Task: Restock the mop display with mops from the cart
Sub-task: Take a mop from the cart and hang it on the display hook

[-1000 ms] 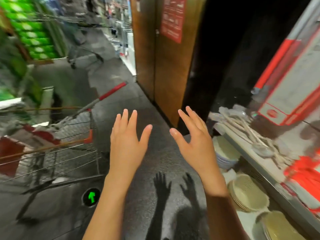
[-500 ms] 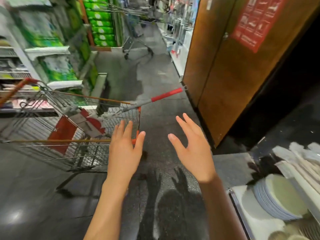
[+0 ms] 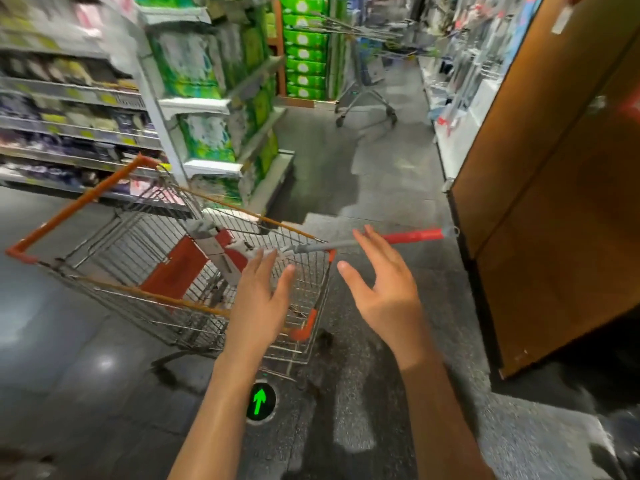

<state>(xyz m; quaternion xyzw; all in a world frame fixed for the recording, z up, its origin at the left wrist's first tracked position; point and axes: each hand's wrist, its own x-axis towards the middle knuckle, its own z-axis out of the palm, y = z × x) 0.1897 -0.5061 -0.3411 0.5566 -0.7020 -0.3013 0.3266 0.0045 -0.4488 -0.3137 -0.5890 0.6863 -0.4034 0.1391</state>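
Mop: while both hands reach out empty, the mop with grey pole and red grip point(image 3: 412, 236) lies in the orange-trimmed wire shopping cart point(image 3: 180, 271), its grip jutting past the cart's near corner.
Left hand point(image 3: 258, 299): fingers spread, over the cart's near corner.
Right hand point(image 3: 384, 292): fingers spread, fingertips crossing the pole; contact unclear.
Hidden: mop head blurred among red-and-white packaging.
Around: brown wooden panel point(image 3: 554, 202) right of the cart; green-packed shelves point(image 3: 207, 98) beyond it.
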